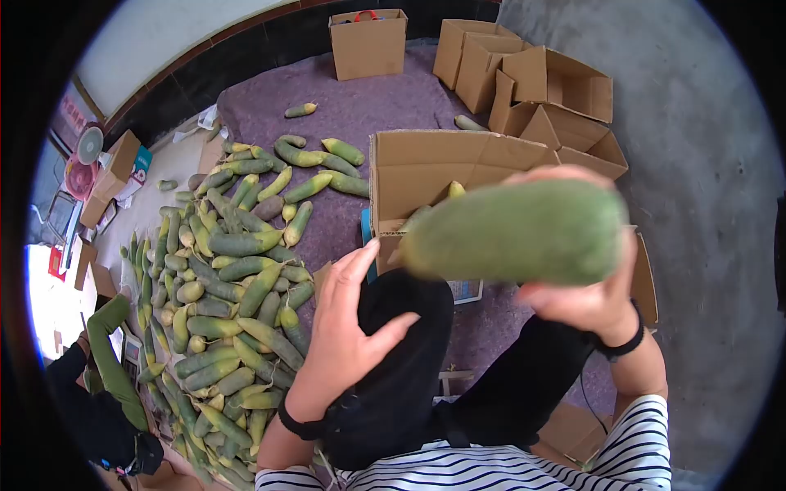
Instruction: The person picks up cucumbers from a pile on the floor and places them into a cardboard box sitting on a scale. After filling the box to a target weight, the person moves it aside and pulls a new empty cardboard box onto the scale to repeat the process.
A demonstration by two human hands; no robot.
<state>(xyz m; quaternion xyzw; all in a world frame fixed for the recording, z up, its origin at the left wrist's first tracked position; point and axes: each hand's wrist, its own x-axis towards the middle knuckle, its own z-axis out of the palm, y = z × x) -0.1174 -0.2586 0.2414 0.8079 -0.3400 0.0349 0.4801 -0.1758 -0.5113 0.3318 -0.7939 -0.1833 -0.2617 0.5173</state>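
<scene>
My right hand (583, 304) grips a large green radish (516, 231), its fingers wrapped around the thick end. The radish is slightly blurred and held up over an open cardboard box (442, 155), hiding much of the box. A yellowish radish tip (456, 189) shows inside that box. My left hand (342, 327) is open, thumb and fingers apart, near the box's left front corner and over my knee. It holds nothing. Left of it spreads a big pile of green radishes (214, 327) on a purple cloth (282, 94).
Several open cardboard boxes (565, 82) stand at the back right. Another box (368, 49) with something red on top is at the back wall. Part of a scale (467, 291) shows below the box. A person in green trousers (115, 360) is at the far left.
</scene>
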